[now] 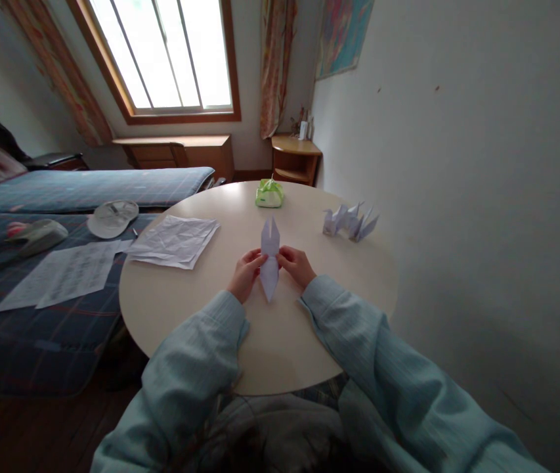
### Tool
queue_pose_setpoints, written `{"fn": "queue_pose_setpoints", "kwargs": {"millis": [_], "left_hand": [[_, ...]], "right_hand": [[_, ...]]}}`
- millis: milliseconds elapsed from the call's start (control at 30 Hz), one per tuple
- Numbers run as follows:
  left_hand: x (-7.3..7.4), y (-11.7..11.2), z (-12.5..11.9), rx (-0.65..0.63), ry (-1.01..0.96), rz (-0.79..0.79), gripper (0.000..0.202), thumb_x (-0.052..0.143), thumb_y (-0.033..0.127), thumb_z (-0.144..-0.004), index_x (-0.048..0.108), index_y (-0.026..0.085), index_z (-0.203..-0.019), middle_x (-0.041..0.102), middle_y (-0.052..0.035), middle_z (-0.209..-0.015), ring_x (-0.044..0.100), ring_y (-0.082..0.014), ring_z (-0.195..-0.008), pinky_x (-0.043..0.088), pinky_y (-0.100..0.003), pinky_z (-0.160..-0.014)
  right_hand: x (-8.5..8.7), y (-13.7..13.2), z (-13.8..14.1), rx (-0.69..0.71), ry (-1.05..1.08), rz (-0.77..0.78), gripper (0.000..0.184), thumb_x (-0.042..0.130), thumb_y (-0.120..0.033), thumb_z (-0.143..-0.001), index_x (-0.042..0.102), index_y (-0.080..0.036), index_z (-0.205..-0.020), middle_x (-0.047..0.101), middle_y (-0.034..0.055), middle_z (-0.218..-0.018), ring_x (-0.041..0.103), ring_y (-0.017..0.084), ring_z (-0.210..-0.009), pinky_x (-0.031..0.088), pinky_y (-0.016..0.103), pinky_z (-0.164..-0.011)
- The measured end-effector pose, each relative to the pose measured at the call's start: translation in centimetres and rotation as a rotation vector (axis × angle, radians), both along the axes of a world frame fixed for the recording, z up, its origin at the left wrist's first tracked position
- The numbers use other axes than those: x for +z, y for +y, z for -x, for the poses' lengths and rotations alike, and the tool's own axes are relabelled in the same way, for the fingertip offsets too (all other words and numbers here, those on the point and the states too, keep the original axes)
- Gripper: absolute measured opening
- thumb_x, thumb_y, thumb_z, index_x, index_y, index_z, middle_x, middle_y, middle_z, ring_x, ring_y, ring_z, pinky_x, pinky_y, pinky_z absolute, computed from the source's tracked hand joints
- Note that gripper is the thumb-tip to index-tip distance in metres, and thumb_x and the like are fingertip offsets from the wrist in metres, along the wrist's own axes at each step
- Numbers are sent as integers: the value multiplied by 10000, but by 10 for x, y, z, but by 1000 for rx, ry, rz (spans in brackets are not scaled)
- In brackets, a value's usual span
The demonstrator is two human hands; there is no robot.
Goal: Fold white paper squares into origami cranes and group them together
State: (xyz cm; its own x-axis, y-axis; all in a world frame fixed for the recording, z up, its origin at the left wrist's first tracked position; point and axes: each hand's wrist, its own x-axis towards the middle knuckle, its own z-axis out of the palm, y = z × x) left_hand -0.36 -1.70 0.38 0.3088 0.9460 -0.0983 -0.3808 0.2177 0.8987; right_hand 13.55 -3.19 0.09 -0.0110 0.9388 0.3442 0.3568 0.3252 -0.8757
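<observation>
While the folded paper (pixel 270 246) sits between both hands over the round surface (pixel 201 315), its long axis points away from the person; the left hand (pixel 246 273) pinches its left edge, the right hand (pixel 298 265) its right, neither clearly nearer.

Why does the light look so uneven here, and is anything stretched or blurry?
In the head view, the window is blown out to white, while the floor sinks into darkness; also there, the right sleeve looks stretched, perhaps by a wide lens, and the folded paper's outline is fairly clear.
</observation>
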Motion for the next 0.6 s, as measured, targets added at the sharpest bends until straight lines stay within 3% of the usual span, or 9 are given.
{"fn": "queue_pose_setpoints", "kwargs": {"millis": [100, 333, 600], "left_hand": [[-1, -1, 0, -24, 17, -28, 306, 682, 258, -560, 593, 141, -828, 635, -15, -718, 562, -96, -608, 406, -204, -555], [-2, -1, 0, 18, 55, -94, 275, 662, 273, -578, 582, 163, -817, 635, 2, -737, 530, -68, -582, 377, -187, -545], [-6, 3, -1, 79, 83, -73, 302, 658, 292, -575, 584, 154, -833, 618, -3, -761, 529, -75, -593, 383, -209, -566]], "right_hand": [[-2, 1, 0, -11, -3, -4, 206, 473, -349, -704, 489, -163, -616, 503, -29, -549, 478, 91, -534, 380, 210, -519], [-5, 4, 0, -19, 140, -12, 247, 525, -326, -678, 460, -185, -870, 587, 0, -716, 537, 97, -564, 440, 227, -541], [-3, 3, 1, -14, 145, -30, 275, 443, -189, -678, 484, -206, -949, 611, -3, -795, 526, 74, -554, 451, 216, -549]]}}
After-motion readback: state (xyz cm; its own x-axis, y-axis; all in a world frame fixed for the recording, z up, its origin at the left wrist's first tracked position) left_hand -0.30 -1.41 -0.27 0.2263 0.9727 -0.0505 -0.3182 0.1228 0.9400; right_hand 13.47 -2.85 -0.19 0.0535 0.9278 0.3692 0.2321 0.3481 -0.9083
